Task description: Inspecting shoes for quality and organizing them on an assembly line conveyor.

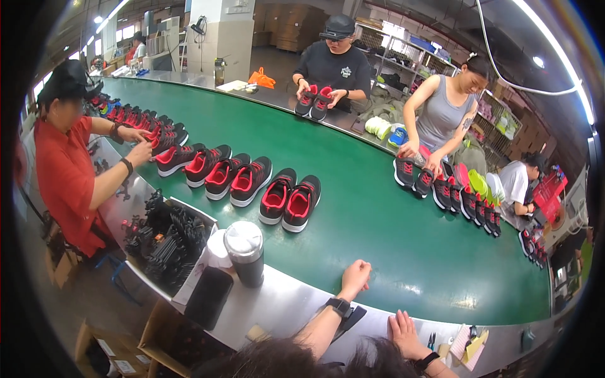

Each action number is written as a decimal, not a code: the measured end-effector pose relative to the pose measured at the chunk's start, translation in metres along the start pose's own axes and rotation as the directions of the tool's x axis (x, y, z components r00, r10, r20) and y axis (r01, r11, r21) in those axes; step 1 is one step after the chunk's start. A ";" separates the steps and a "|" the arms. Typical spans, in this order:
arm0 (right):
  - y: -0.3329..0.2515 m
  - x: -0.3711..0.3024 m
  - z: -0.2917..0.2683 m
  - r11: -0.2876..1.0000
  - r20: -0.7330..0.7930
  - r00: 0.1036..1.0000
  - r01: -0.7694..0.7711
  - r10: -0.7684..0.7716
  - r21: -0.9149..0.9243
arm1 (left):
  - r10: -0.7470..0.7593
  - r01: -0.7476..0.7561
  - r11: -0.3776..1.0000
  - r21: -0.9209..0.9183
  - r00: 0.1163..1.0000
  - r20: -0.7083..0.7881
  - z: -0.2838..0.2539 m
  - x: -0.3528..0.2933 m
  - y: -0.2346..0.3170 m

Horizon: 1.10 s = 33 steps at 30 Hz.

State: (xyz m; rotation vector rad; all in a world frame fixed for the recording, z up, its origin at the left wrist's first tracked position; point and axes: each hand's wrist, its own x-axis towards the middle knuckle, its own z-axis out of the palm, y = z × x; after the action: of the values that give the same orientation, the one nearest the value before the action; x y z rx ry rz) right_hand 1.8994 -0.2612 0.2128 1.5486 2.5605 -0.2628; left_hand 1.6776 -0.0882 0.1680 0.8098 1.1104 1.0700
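Note:
My left hand [357,277] is closed in a loose fist at the near edge of the green conveyor belt [378,246]; nothing shows in it. To its right, my right hand [403,331] lies flat and open on the metal ledge [290,296], fingers outstretched. Closest to my hands on the belt is a pair of black sneakers [301,205] with red lining and white soles, well ahead and to the left. More such sneakers [251,181] stand in a row toward the far left. Small snips [432,341] lie beside my right wrist.
Left on the ledge stand a grey tumbler [246,258], a black flat case [210,297] and a box of black plastic pieces [167,242]. Co-workers in red [66,164], black [334,66] and grey [441,107] handle sneakers around the belt. Yellow pads [476,346] lie at right.

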 end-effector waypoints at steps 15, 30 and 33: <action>-0.002 -0.001 0.002 0.971 0.045 0.993 -0.117 0.110 0.208 | 0.355 -0.290 0.777 0.558 0.935 -0.009 0.007 -0.026 -0.001; 0.001 -0.013 0.011 0.979 -0.149 0.985 -0.058 0.088 0.194 | 0.553 -0.401 0.265 0.877 0.808 0.203 0.013 -0.102 -0.027; 0.001 -0.020 0.010 0.982 -0.164 0.983 -0.050 0.080 0.180 | 0.539 -0.395 0.290 0.872 0.820 0.192 0.018 -0.116 -0.029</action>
State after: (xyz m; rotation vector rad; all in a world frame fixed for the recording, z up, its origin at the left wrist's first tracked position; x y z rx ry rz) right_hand 1.9096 -0.2801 0.2075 1.7862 2.6715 -0.3732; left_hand 1.6928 -0.2072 0.1807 2.0823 1.6432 0.9575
